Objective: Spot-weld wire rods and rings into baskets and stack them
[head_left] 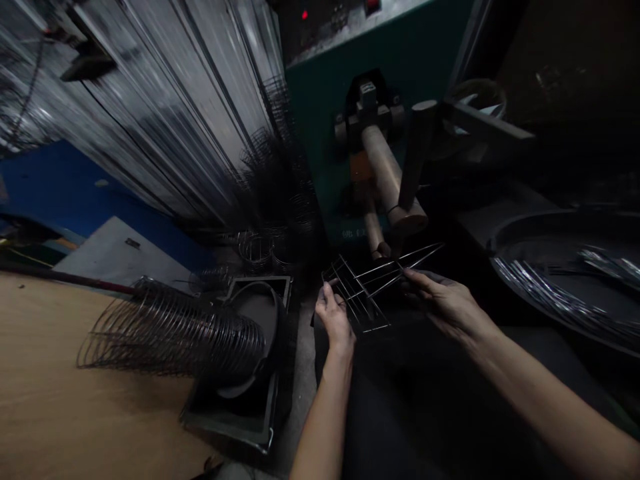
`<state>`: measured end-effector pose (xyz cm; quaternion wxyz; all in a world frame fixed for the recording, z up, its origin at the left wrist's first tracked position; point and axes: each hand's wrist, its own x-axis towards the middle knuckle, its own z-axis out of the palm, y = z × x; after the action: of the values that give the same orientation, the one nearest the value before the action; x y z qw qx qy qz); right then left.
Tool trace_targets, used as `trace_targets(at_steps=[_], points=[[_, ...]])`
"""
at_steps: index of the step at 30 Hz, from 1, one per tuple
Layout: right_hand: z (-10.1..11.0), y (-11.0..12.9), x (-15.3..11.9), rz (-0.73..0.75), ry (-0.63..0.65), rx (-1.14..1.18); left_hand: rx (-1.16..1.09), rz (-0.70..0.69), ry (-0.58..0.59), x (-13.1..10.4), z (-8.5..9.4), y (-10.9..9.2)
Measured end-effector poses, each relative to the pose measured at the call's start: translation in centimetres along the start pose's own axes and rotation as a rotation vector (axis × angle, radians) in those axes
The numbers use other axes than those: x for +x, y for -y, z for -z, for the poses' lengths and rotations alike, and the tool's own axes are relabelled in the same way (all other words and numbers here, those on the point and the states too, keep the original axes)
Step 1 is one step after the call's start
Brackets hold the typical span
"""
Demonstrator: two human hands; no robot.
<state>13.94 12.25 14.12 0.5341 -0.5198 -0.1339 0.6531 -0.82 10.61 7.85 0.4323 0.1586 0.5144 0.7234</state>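
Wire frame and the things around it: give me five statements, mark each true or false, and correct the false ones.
1. The left hand and the right hand both hold the wire frame. True.
2. The stack of wire rings lies to the right of both hands. False: it lies to their left.
3. A red light glows near the top of the machine. True.
4. The machine's front is bright yellow. False: it is dark green.
5. The round tray on the right is bare inside. False: shiny wire pieces lie in it.
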Motion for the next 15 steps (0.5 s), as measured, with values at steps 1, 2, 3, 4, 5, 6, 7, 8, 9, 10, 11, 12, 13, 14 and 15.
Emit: trace_targets(at_steps=[1,2,3,4,5,6,7,8,9,10,11,12,13,14,15], points=[[0.0,0.0,0.1,-0.003,0.009,-0.001,-0.003,-0.005,0.004,0.1,-0.1,-0.1],[0.0,0.0,0.3,-0.004,0.016,-0.003,-0.006,-0.01,0.006,0.1,-0.1,-0.2],[-0.1,0.0,0.4,-0.006,0.019,-0.006,-0.009,-0.012,0.004,0.2,-0.1,-0.3],[-0.1,0.1,0.4,-0.006,0.017,-0.007,-0.008,-0.01,0.005,0.2,-0.2,-0.5],[-0.2,0.2,0.4,-0.009,0.008,-0.007,-0.001,-0.005,0.009,0.2,-0.2,-0.7],[-0.4,0.2,0.3,-0.013,-0.001,-0.006,0.005,0.002,0.013,0.2,-0.2,-0.9],[-0.5,0.3,0.2,-0.019,-0.015,-0.002,0.008,0.01,0.02,0.1,-0.1,-1.1],[-0.6,0.4,0.0,-0.024,-0.026,0.003,0.007,0.019,0.03,0.0,-0.1,-1.4],[-0.7,0.4,-0.1,-0.027,-0.03,0.008,0.0,0.027,0.038,-0.1,-0.1,-1.6],[-0.7,0.4,-0.3,-0.029,-0.027,0.013,-0.012,0.035,0.043,-0.2,-0.2,-1.7],[-0.6,0.4,-0.4,-0.032,-0.019,0.015,-0.026,0.042,0.043,-0.4,-0.2,-1.8],[-0.4,0.3,-0.6,-0.034,-0.009,0.014,-0.038,0.052,0.04,-0.4,-0.2,-1.9],[-0.1,0.2,-0.7,-0.033,-0.004,0.01,-0.046,0.063,0.036,-0.5,-0.2,-1.9],[0.3,0.1,-0.9,-0.031,-0.004,0.002,-0.052,0.072,0.03,-0.4,-0.3,-1.9],[0.7,0.0,-1.0,-0.031,-0.01,-0.008,-0.057,0.077,0.023,-0.3,-0.3,-1.9]])
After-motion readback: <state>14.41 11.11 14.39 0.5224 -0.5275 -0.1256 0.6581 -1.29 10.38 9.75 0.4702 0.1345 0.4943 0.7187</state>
